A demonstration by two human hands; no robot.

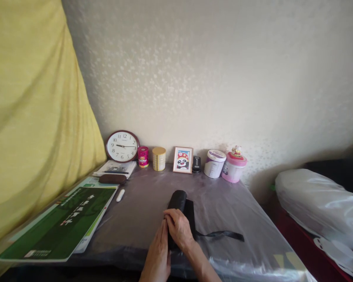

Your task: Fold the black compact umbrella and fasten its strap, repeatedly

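Observation:
A black rolled-up fabric pouch lies lengthwise on the table near its front edge. Its unrolled flap rests flat on the right side, and a thin black strap trails from it to the right. My left hand presses along the left side of the roll with its fingers together. Over the top of the roll lies my right hand, fingers curled around it and touching my left fingertips. What is inside the roll is hidden.
On the left lie green books, a brown case and a small white object. Along the wall stand a clock, several canisters and a picture frame. A plastic-covered bundle sits beyond the right edge.

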